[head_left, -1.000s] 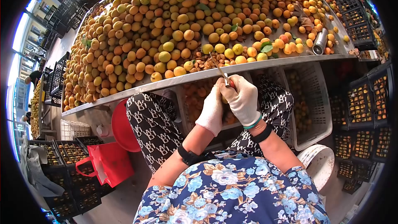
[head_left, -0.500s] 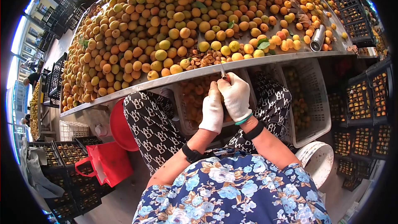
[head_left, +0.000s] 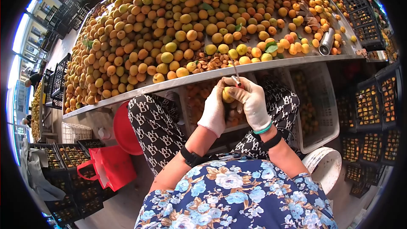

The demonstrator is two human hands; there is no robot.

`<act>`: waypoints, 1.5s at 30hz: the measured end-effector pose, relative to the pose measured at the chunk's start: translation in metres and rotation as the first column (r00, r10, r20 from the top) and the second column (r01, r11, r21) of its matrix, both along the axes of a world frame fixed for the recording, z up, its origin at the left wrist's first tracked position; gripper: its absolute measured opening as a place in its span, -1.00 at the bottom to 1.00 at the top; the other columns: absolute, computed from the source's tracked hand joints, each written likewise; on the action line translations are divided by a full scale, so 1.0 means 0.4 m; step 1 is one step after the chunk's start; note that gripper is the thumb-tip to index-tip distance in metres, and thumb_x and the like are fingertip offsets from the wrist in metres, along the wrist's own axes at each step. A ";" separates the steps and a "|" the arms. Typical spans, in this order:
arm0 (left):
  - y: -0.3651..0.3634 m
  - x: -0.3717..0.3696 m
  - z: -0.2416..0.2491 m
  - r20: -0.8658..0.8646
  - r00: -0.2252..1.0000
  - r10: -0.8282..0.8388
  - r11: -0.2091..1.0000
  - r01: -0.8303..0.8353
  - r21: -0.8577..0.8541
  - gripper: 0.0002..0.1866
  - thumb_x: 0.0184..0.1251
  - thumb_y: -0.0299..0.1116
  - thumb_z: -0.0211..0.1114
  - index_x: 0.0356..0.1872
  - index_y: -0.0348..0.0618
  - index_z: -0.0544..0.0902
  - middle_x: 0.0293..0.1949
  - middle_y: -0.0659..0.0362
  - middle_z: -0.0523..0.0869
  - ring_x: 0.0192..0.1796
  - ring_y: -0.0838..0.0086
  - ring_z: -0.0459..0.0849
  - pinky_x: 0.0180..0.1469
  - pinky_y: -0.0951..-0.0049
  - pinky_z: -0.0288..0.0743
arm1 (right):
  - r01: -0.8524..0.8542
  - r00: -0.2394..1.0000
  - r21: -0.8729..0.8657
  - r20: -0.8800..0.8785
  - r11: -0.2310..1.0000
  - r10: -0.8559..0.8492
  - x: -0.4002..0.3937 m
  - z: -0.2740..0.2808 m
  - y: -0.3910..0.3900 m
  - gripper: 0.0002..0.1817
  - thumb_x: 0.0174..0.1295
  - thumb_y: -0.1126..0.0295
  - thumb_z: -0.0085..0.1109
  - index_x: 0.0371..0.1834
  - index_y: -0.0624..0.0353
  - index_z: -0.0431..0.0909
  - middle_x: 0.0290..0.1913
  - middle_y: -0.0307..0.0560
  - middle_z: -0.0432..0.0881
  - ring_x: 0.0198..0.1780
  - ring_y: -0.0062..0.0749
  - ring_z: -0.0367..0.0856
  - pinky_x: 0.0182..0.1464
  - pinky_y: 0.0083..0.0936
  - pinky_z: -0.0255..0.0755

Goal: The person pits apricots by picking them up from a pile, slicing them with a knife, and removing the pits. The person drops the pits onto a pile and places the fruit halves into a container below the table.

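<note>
My left hand (head_left: 213, 109), in a white knit glove, is closed around a yellow apricot (head_left: 227, 95) just in front of the table's metal edge. My right hand (head_left: 253, 105), gloved too, grips a small knife (head_left: 236, 78) with its blade pointing up and away from me. Both hands meet at the fruit, above a crate of orange apricot pieces (head_left: 198, 95) between my knees. Beyond the edge, a heap of whole apricots (head_left: 169, 29) covers much of the metal table (head_left: 263, 65). Brown pits (head_left: 212, 62) lie near the front edge.
A metal cylinder (head_left: 326, 42) lies on the table at right. Below stands a pale plastic crate (head_left: 324, 101), with a white bucket (head_left: 324, 167) nearer me. To the left are a red bag (head_left: 111, 167), a red basin (head_left: 126, 129) and stacked black crates (head_left: 70, 157). More fruit-filled crates (head_left: 368, 101) stand at right.
Both hands have drawn slightly apart and tilted, so an apricot now shows in my left hand. More of the knife shows in my right hand.
</note>
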State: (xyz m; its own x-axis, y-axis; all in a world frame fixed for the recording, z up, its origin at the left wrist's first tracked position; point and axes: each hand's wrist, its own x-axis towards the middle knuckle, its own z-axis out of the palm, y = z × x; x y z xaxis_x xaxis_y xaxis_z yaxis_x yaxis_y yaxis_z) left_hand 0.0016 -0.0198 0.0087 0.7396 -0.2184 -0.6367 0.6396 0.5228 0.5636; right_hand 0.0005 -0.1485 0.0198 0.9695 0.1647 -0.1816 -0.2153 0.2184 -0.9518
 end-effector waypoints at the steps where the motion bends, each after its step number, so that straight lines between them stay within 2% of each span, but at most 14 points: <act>1: 0.011 0.000 -0.007 0.010 1.000 0.001 1.000 -0.001 -0.001 -0.57 0.48 0.23 0.10 -0.15 0.12 0.65 -0.51 0.29 0.62 -0.69 0.51 0.51 -0.71 0.56 0.27 | 0.037 0.999 0.008 -0.009 0.999 -0.037 -0.005 0.017 0.005 -0.75 0.40 0.34 0.31 0.03 0.23 0.68 -0.31 -0.34 0.68 -0.49 -0.82 0.46 -0.49 -0.81 0.27; 4: 0.039 0.012 -0.009 -0.075 0.996 0.040 0.999 -0.039 0.022 -0.45 0.46 0.30 0.08 -0.33 -0.02 0.60 -0.54 0.26 0.58 -0.61 0.51 0.50 -0.68 0.54 0.23 | 0.181 0.983 -0.130 0.063 0.975 -0.174 0.004 -0.010 -0.008 -0.70 0.43 0.16 0.28 -0.10 0.21 0.67 -0.44 -0.35 0.64 -0.66 -0.85 0.30 -0.62 -0.77 0.14; 5: 0.047 0.015 -0.006 -0.078 0.996 0.054 0.998 -0.051 0.035 -0.42 0.45 0.31 0.08 -0.36 -0.05 0.59 -0.55 0.25 0.57 -0.59 0.51 0.50 -0.67 0.53 0.23 | 0.159 0.987 -0.124 0.038 0.979 -0.155 -0.002 -0.010 -0.020 -0.66 0.44 0.12 0.27 -0.07 0.22 0.61 -0.40 -0.33 0.62 -0.59 -0.81 0.38 -0.62 -0.77 0.19; 7: 0.066 0.018 -0.014 -0.045 0.997 0.063 0.997 -0.065 -0.044 -0.40 0.46 0.30 0.09 -0.35 -0.12 0.58 -0.53 0.20 0.59 -0.55 0.47 0.50 -0.62 0.52 0.25 | 0.138 0.988 -0.129 0.089 0.982 -0.127 -0.028 -0.002 -0.026 -0.68 0.46 0.16 0.24 -0.04 0.23 0.55 -0.32 -0.29 0.62 -0.47 -0.74 0.49 -0.52 -0.75 0.35; 8: 0.072 0.020 -0.022 -0.024 0.998 0.061 0.996 -0.062 -0.067 -0.40 0.46 0.30 0.09 -0.35 -0.12 0.58 -0.52 0.19 0.59 -0.55 0.46 0.50 -0.61 0.52 0.26 | 0.054 0.995 -0.141 0.090 0.989 -0.041 -0.041 -0.010 -0.037 -0.70 0.49 0.19 0.19 -0.01 0.24 0.51 -0.26 -0.25 0.61 -0.36 -0.67 0.59 -0.36 -0.70 0.49; 9: 0.077 0.021 -0.027 -0.004 0.998 0.059 0.994 -0.059 -0.090 -0.41 0.46 0.29 0.10 -0.34 -0.12 0.58 -0.51 0.18 0.60 -0.56 0.45 0.50 -0.60 0.52 0.27 | -0.029 1.000 -0.002 -0.011 1.000 0.029 -0.053 -0.011 -0.046 -0.72 0.51 0.22 0.16 -0.03 0.25 0.52 -0.28 -0.26 0.60 -0.34 -0.65 0.63 -0.26 -0.66 0.52; 12: 0.081 0.022 -0.030 0.025 0.999 0.041 0.991 -0.038 -0.128 -0.44 0.47 0.23 0.12 -0.31 -0.15 0.59 -0.46 0.10 0.64 -0.52 0.38 0.57 -0.55 0.46 0.40 | -0.195 0.977 -0.106 -0.111 0.975 0.183 -0.085 0.014 -0.049 -0.63 0.45 0.12 0.24 -0.05 0.27 0.53 -0.30 -0.26 0.61 -0.41 -0.69 0.60 -0.49 -0.76 0.39; 13: 0.081 0.022 -0.030 0.028 0.999 0.038 0.991 -0.034 -0.127 -0.45 0.47 0.22 0.13 -0.30 -0.16 0.59 -0.44 0.09 0.66 -0.51 0.37 0.59 -0.54 0.46 0.42 | -0.161 0.985 -0.063 -0.072 0.985 0.156 -0.093 0.000 -0.037 -0.56 0.44 0.04 0.23 -0.05 0.27 0.54 -0.36 -0.26 0.62 -0.51 -0.72 0.54 -0.58 -0.77 0.30; 22: 0.100 0.027 -0.044 0.127 0.979 0.159 0.949 -0.116 -0.293 -0.63 0.50 -0.03 0.20 -0.07 -0.17 0.60 -0.32 0.08 0.68 -0.43 0.47 0.61 -0.50 0.55 0.42 | -0.212 0.977 -0.137 -0.047 0.968 0.207 -0.109 -0.025 -0.039 -0.49 0.41 -0.09 0.20 -0.10 0.23 0.56 -0.51 -0.27 0.58 -0.64 -0.74 0.43 -0.62 -0.76 0.22; 25: 0.098 0.018 -0.004 0.170 0.973 0.156 0.967 -0.116 -0.225 -0.64 0.54 -0.03 0.17 0.01 -0.13 0.62 -0.40 0.16 0.64 -0.46 0.52 0.55 -0.51 0.56 0.40 | -0.197 0.979 -0.127 -0.071 0.972 0.189 -0.111 -0.022 -0.047 -0.49 0.41 -0.10 0.21 -0.10 0.23 0.56 -0.51 -0.27 0.58 -0.65 -0.73 0.43 -0.63 -0.76 0.21; 28: 0.110 0.017 0.010 0.164 0.985 0.045 0.987 -0.019 -0.159 -0.57 0.58 0.05 0.10 0.02 -0.14 0.62 -0.46 0.18 0.61 -0.59 0.59 0.44 -0.60 0.63 0.28 | -0.194 0.977 -0.115 -0.107 0.974 0.182 -0.113 -0.030 -0.055 -0.48 0.40 -0.11 0.22 -0.10 0.23 0.56 -0.52 -0.26 0.58 -0.65 -0.72 0.42 -0.64 -0.76 0.20; 31: 0.110 0.017 0.011 0.120 0.993 0.005 0.986 0.015 -0.169 -0.48 0.58 0.14 0.06 -0.01 -0.19 0.59 -0.55 0.18 0.54 -0.72 0.60 0.27 -0.72 0.65 0.05 | -0.201 0.975 -0.115 -0.118 0.973 0.187 -0.121 -0.027 -0.055 -0.47 0.39 -0.11 0.23 -0.08 0.24 0.56 -0.52 -0.26 0.58 -0.66 -0.72 0.42 -0.64 -0.76 0.20; 34: 0.109 0.015 0.003 0.112 0.994 -0.004 0.986 0.023 -0.167 -0.41 0.57 0.21 0.02 -0.02 -0.20 0.59 -0.62 0.17 0.49 -0.76 0.61 0.18 -0.76 0.63 -0.03 | -0.207 0.974 -0.104 -0.119 0.973 0.194 -0.128 -0.018 -0.053 -0.47 0.39 -0.10 0.23 -0.06 0.25 0.56 -0.53 -0.26 0.58 -0.66 -0.72 0.42 -0.63 -0.76 0.20; 45: 0.084 0.008 0.028 0.045 0.999 -0.003 0.996 0.007 -0.086 -0.38 0.54 0.28 -0.01 -0.06 -0.15 0.60 -0.70 0.17 0.46 -0.82 0.58 0.17 -0.78 0.61 -0.02 | -0.204 0.976 -0.131 -0.107 0.970 0.191 -0.131 -0.001 -0.039 -0.55 0.46 0.00 0.19 -0.08 0.26 0.58 -0.51 -0.27 0.60 -0.60 -0.74 0.45 -0.59 -0.74 0.20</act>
State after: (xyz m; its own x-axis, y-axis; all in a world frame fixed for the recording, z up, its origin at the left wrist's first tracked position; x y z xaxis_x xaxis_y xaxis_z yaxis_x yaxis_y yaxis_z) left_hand 0.0048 0.0139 0.0197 0.7657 -0.2750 -0.5814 0.6174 0.5677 0.5446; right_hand -0.0519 -0.1640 0.0196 0.8981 0.3175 -0.3041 -0.3297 0.0287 -0.9436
